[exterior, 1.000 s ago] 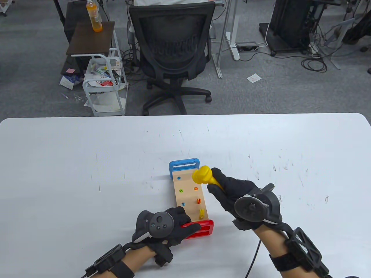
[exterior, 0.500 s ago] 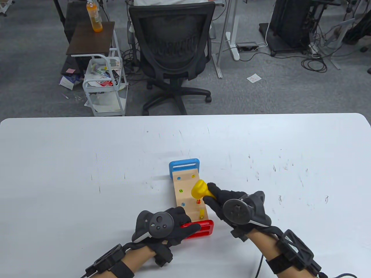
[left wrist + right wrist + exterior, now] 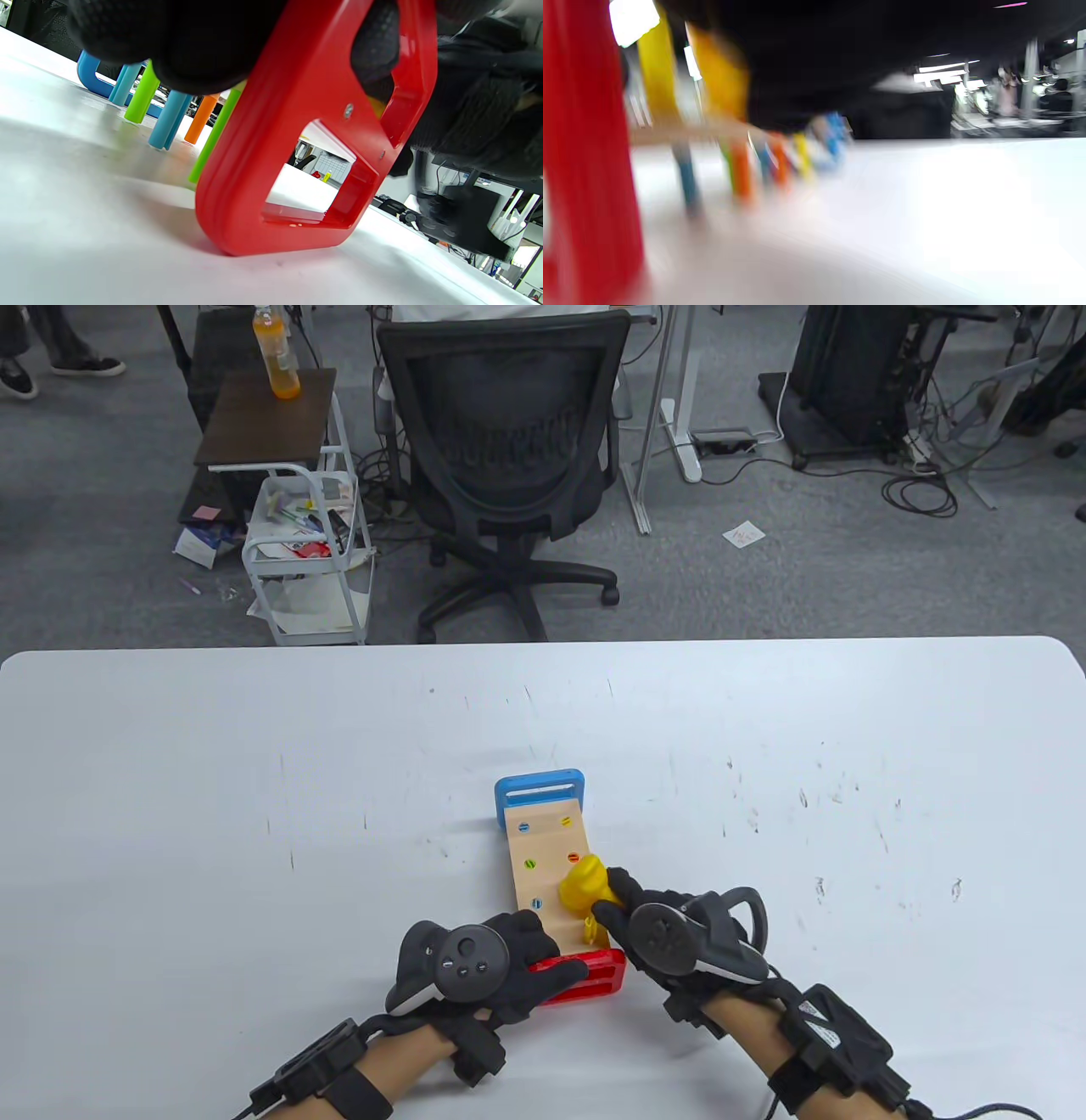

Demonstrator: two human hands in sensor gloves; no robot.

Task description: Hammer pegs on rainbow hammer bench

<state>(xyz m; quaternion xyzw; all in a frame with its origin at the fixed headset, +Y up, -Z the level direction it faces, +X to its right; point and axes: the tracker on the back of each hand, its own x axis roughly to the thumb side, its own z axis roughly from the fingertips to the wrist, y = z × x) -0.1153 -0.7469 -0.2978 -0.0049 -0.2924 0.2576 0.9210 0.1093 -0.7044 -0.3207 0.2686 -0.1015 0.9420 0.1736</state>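
The hammer bench (image 3: 543, 848) is a wooden board with a blue end (image 3: 540, 789) far from me and a red end (image 3: 594, 976) near me, set with coloured pegs. My left hand (image 3: 517, 963) holds the red end (image 3: 305, 140), fingers over its top. My right hand (image 3: 632, 920) grips the yellow hammer (image 3: 584, 884), whose head is down on the board's right side, over the orange peg. A yellow peg (image 3: 589, 931) stands up just nearer. In the left wrist view peg shafts (image 3: 169, 114) hang below the board. The right wrist view is blurred.
The white table (image 3: 254, 814) reaches wide on all sides of the bench. Beyond its far edge stand a black office chair (image 3: 509, 458) and a small cart (image 3: 310, 551).
My right hand has swung the hammer down and toward me, from above the board's far right to the pegs near the red end. My left hand has stayed put.
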